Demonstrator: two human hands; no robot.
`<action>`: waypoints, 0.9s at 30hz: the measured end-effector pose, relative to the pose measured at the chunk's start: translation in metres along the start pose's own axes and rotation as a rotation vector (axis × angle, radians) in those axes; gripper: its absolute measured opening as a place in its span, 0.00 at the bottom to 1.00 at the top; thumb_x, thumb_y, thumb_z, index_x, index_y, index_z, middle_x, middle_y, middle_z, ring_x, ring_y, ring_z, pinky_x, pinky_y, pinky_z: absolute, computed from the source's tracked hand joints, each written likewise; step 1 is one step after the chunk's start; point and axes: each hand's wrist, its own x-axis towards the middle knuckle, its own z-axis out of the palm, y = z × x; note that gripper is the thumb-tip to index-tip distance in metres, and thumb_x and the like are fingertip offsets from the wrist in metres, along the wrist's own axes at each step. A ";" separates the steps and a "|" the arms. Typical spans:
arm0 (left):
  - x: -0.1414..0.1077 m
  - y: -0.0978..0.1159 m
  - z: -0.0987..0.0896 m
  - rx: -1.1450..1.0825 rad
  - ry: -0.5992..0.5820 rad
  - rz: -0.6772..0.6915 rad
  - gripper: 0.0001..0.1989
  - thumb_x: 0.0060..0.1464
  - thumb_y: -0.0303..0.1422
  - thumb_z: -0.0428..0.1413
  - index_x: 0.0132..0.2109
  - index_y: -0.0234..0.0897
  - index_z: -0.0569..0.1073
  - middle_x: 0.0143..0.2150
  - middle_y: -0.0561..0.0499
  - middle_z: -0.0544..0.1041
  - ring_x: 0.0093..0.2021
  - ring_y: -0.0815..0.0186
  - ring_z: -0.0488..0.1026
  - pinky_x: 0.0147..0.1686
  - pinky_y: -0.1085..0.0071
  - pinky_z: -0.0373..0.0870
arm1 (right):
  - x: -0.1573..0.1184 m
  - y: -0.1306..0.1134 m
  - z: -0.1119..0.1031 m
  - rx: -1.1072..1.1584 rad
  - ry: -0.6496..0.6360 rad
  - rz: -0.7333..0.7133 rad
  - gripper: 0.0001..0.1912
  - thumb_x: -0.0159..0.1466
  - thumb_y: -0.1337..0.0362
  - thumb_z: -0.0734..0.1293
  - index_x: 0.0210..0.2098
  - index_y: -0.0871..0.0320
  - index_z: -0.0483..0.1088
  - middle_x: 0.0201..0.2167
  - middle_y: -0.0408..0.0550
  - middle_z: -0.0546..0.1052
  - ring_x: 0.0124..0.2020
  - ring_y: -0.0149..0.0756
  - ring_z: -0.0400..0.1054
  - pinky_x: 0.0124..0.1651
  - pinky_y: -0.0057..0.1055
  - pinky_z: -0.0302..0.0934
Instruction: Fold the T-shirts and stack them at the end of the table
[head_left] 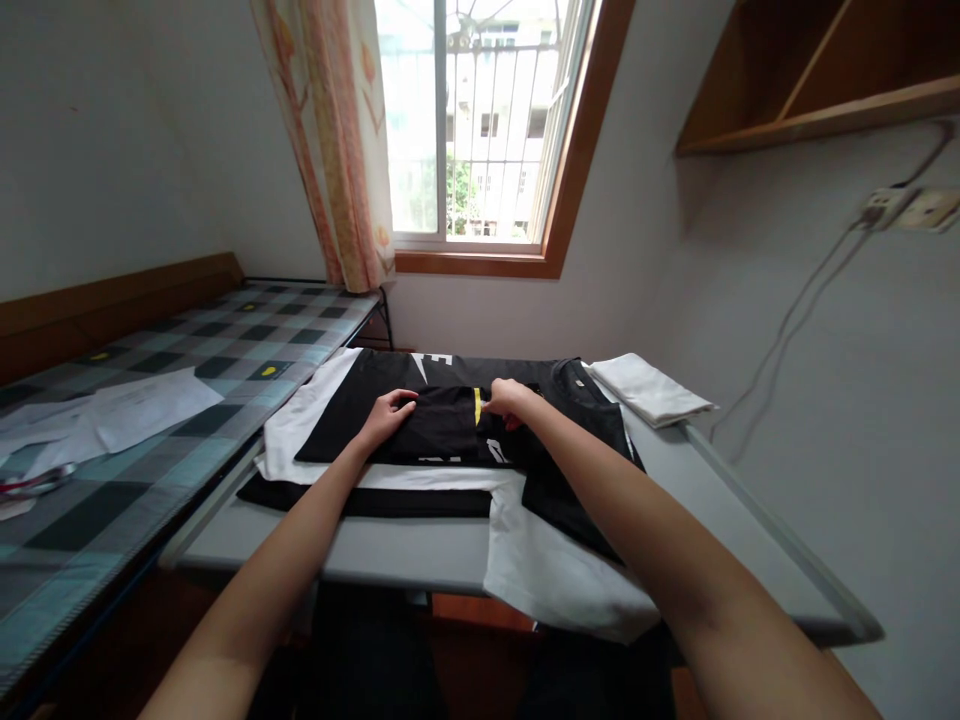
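A black T-shirt [510, 370] with white lettering lies spread on the table, its collar toward the right. A black folded part with a yellow strip [478, 407] lies across its middle. My left hand [388, 415] rests on this black cloth, fingers apart. At the yellow strip, my right hand [511, 398] has its fingers curled in a pinch on the black cloth; the fingertips are partly hidden. Beneath lies a white shirt [525, 560], one sleeve hanging over the front edge. Another black garment [420, 503] shows under the white one.
A grey table [405, 550] carries the clothes, with a folded white cloth [649, 388] at its right back. To the left is a bed with a checked cover [187, 400] and papers [142, 415]. Cables [787, 320] hang along the right wall under a wooden shelf [810, 120].
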 end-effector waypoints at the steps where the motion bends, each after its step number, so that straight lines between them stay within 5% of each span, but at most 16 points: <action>1: -0.001 0.000 0.000 -0.004 -0.008 0.003 0.19 0.48 0.42 0.58 0.43 0.33 0.78 0.39 0.46 0.79 0.39 0.60 0.74 0.42 0.65 0.70 | -0.002 0.000 0.001 -0.020 -0.011 0.010 0.20 0.66 0.57 0.65 0.55 0.58 0.66 0.53 0.50 0.70 0.49 0.41 0.68 0.49 0.44 0.67; 7: 0.000 -0.003 0.004 0.119 0.041 0.026 0.13 0.50 0.37 0.56 0.41 0.35 0.78 0.42 0.45 0.74 0.46 0.58 0.72 0.47 0.62 0.70 | -0.022 0.031 -0.013 -0.200 -0.034 0.009 0.20 0.63 0.52 0.65 0.42 0.64 0.74 0.38 0.60 0.78 0.39 0.47 0.73 0.41 0.39 0.66; 11: -0.003 0.006 0.005 0.337 0.250 0.077 0.09 0.50 0.34 0.58 0.38 0.36 0.79 0.44 0.44 0.68 0.49 0.57 0.69 0.52 0.59 0.68 | -0.048 0.078 -0.010 -0.140 0.047 -0.302 0.15 0.64 0.60 0.62 0.46 0.59 0.73 0.37 0.52 0.77 0.36 0.39 0.72 0.40 0.32 0.64; 13: -0.002 0.018 0.007 0.424 0.282 0.142 0.08 0.52 0.33 0.57 0.38 0.37 0.79 0.42 0.45 0.69 0.48 0.56 0.70 0.55 0.57 0.66 | -0.063 0.102 -0.005 -0.073 0.025 -0.479 0.19 0.59 0.65 0.64 0.50 0.58 0.71 0.43 0.52 0.74 0.42 0.37 0.70 0.46 0.31 0.64; 17: 0.014 0.049 0.028 0.375 0.052 0.195 0.09 0.56 0.34 0.54 0.40 0.36 0.77 0.39 0.47 0.75 0.40 0.62 0.73 0.47 0.63 0.71 | -0.085 0.131 0.006 -0.131 0.089 -0.562 0.30 0.52 0.68 0.67 0.56 0.55 0.68 0.50 0.53 0.68 0.52 0.43 0.64 0.56 0.40 0.59; 21: 0.045 0.070 0.073 0.237 -0.225 0.064 0.11 0.54 0.35 0.57 0.42 0.33 0.76 0.38 0.46 0.78 0.39 0.63 0.75 0.41 0.69 0.71 | -0.095 0.136 0.017 -0.244 0.163 -0.593 0.35 0.51 0.69 0.68 0.60 0.51 0.65 0.56 0.55 0.65 0.57 0.48 0.59 0.59 0.47 0.55; 27: 0.074 0.077 0.130 0.134 -0.335 -0.156 0.14 0.45 0.39 0.64 0.33 0.31 0.76 0.27 0.49 0.76 0.32 0.64 0.73 0.31 0.73 0.68 | -0.100 0.131 0.025 -0.347 0.239 -0.625 0.34 0.54 0.70 0.68 0.61 0.54 0.63 0.55 0.56 0.66 0.57 0.49 0.57 0.58 0.47 0.54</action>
